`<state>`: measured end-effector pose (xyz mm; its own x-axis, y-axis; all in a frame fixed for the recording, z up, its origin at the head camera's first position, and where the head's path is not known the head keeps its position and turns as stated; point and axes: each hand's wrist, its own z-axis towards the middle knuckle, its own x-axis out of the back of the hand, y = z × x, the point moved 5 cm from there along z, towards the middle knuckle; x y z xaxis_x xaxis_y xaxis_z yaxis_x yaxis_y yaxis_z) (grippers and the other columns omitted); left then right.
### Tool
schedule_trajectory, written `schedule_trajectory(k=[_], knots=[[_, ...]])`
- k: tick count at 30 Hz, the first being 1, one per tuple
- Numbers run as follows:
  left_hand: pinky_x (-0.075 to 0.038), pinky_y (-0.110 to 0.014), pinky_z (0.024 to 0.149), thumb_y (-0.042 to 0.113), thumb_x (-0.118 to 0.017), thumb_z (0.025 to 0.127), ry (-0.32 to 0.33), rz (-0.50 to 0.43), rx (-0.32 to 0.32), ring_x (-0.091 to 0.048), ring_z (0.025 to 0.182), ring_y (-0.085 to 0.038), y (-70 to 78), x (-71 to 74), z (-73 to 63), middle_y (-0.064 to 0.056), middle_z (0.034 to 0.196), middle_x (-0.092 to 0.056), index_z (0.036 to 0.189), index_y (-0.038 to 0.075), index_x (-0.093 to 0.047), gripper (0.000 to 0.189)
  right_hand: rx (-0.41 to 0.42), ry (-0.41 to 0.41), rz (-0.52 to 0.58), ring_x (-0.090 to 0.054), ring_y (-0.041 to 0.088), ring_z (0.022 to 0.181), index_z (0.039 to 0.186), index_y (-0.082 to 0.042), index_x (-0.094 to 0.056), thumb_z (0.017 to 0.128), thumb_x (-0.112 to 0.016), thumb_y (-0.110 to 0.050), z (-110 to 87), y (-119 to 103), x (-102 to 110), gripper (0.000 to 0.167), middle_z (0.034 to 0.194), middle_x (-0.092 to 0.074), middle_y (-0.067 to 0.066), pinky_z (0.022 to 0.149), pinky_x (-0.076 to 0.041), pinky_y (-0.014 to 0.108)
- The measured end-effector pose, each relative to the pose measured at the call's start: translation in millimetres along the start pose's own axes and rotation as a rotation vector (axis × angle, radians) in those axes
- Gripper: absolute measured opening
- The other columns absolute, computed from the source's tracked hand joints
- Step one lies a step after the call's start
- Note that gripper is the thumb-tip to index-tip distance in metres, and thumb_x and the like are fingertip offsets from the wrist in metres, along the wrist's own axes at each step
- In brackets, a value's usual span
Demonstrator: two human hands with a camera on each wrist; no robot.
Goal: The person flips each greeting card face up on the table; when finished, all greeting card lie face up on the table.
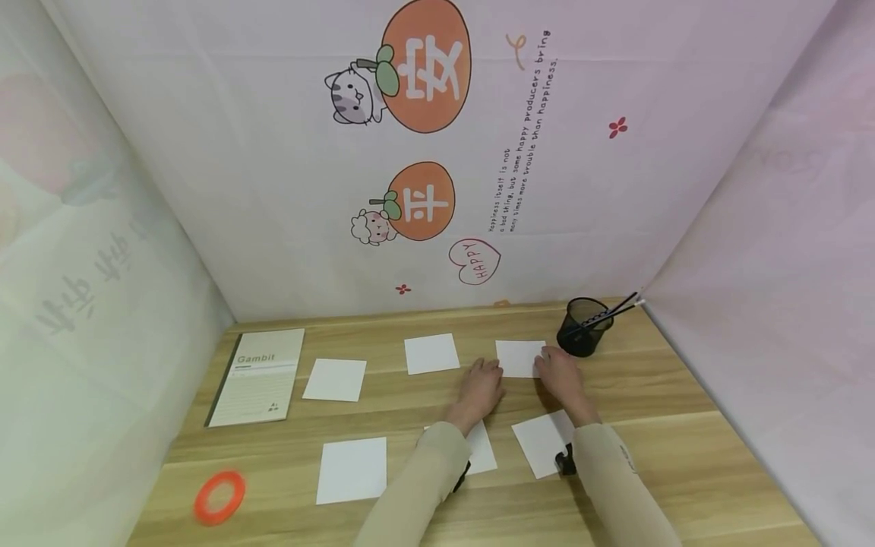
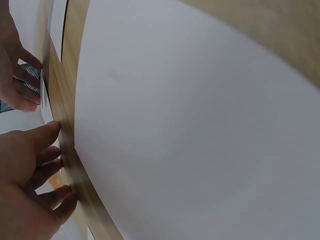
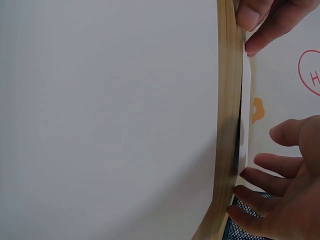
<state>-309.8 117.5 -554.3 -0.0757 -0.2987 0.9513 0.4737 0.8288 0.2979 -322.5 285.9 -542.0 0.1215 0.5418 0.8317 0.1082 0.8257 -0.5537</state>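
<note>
Two sleeves — left hand, right hand flanking one white card (of six).

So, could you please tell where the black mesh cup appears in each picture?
Head: black mesh cup, right of centre, just below mid-height.
Left wrist: black mesh cup, far left, partly behind the right hand.
Right wrist: black mesh cup, bottom, right of centre, partly behind the right hand.
Shared landmark: the right hand.
</note>
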Motion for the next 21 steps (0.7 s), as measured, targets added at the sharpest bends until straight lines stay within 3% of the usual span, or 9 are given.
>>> schedule_trajectory(k=[7, 13, 21], knots=[[-0.044, -0.043, 0.103, 0.026, -0.065, 0.092, 0.021, 0.024, -0.022, -0.046, 0.129, -0.028, -5.4, 0.0, 0.8, -0.002, 0.137, -0.055, 0.118, 0.013, -0.067, 0.03, 0.01, 0.022, 0.044, -0.049, 0.045, 0.12, 0.127, 0.011, -0.052, 0.095, -0.049, -0.013, -2.1, 1, 2, 0.041, 0.131, -0.051, 0.032, 0.101, -0.041, 0.055], [-0.045, -0.043, 0.101, 0.028, -0.066, 0.091, 0.049, 0.015, -0.038, -0.048, 0.126, -0.024, -9.7, 3.1, -0.3, 0.0, 0.135, -0.057, 0.114, 0.014, -0.068, 0.026, 0.003, 0.039, 0.081, -0.056, 0.04, 0.109, 0.124, 0.011, -0.055, 0.092, -0.054, -0.009, -0.1, 6, 0, 0.037, 0.119, -0.059, 0.029, 0.095, -0.046, 0.052], [-0.047, -0.039, 0.096, 0.028, -0.066, 0.092, 0.086, 0.024, -0.062, -0.051, 0.122, -0.021, -11.4, 4.4, -1.9, 0.0, 0.131, -0.059, 0.115, 0.013, -0.066, 0.028, -0.014, 0.056, 0.253, -0.058, 0.043, 0.107, 0.12, 0.013, -0.057, 0.088, -0.055, 0.002, 2.1, 13, 1, 0.033, 0.114, -0.061, 0.031, 0.088, -0.051, 0.05]])
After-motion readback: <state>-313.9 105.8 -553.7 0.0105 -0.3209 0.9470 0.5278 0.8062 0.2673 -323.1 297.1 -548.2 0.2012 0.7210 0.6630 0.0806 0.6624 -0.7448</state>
